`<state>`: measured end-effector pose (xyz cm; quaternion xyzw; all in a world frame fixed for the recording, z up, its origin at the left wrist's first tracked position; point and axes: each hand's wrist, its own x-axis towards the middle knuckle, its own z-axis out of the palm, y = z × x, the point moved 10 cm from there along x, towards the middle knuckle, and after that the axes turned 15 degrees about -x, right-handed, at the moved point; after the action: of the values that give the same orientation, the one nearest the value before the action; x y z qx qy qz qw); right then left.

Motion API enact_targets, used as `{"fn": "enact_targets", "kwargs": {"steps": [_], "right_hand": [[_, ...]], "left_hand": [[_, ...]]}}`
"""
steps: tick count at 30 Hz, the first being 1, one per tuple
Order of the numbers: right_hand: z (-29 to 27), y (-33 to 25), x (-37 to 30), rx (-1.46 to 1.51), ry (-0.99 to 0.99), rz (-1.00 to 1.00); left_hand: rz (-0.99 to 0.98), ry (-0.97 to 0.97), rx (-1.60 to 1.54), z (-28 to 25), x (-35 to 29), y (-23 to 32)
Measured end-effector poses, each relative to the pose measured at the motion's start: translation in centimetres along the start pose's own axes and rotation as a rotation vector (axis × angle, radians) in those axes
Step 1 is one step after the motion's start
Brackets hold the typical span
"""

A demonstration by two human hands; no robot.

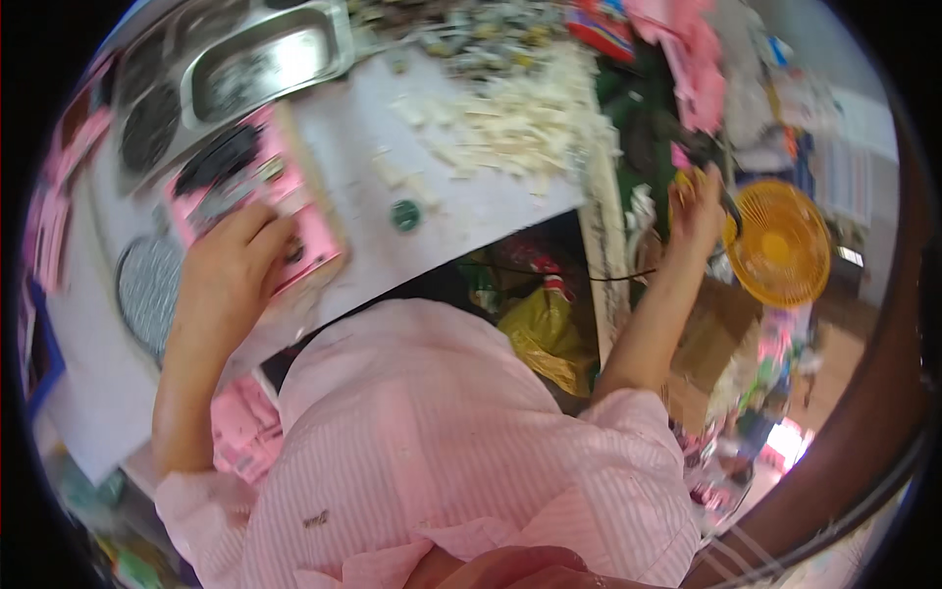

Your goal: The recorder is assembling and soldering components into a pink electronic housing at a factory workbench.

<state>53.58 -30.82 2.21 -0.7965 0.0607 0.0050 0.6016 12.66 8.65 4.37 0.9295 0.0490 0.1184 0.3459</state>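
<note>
My left hand (228, 265) rests on a pink flat package (257, 201) with black parts that lies on the white table (491, 201), fingers curled over its near edge. My right hand (695, 201) reaches out to the right past the table's edge, beside an orange round fan (777, 243); its fingers are bent and seem to touch something small and yellow, but blur hides what. My pink striped shirt (442, 442) fills the lower middle.
A metal tray (265, 64) stands at the table's far left. A heap of small white pieces (520, 123) lies at the far side, a green round cap (405, 214) nearer. Pink cloth (692, 59), bags and clutter crowd under and right of the table.
</note>
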Motion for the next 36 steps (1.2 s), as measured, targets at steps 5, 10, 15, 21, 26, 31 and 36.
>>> {"fn": "enact_targets", "kwargs": {"steps": [5, 10, 15, 21, 26, 31, 36], "right_hand": [[12.8, 2.7, -17.4, 0.239, -0.733, 0.18], [26.7, -7.9, -36.8, -0.427, -0.989, -1.416], [30.8, -7.0, -38.7, -0.637, -0.942, -1.466], [29.1, -6.2, -38.5, -0.671, -0.878, -1.238], [31.3, -7.4, -34.2, -0.454, -0.83, -1.167], [36.0, -8.9, -34.3, -0.726, -0.809, -1.248], [36.8, -9.4, -35.9, -0.917, -0.733, -1.42]], "left_hand": [[-0.114, 0.398, -0.307, -5.0, -3.0, -2.8], [-0.185, 0.559, -0.271, -6.0, -5.0, -3.5], [-0.128, 0.493, -0.134, -5.4, -4.5, -2.7], [0.076, 0.378, 0.071, -2.9, -0.4, -1.7], [0.057, 0.34, 0.266, -4.1, 0.3, -2.8], [-0.011, 0.386, 0.286, -4.8, -1.5, -4.0], [-0.023, 0.427, 0.255, -4.4, -2.4, -4.5]]}}
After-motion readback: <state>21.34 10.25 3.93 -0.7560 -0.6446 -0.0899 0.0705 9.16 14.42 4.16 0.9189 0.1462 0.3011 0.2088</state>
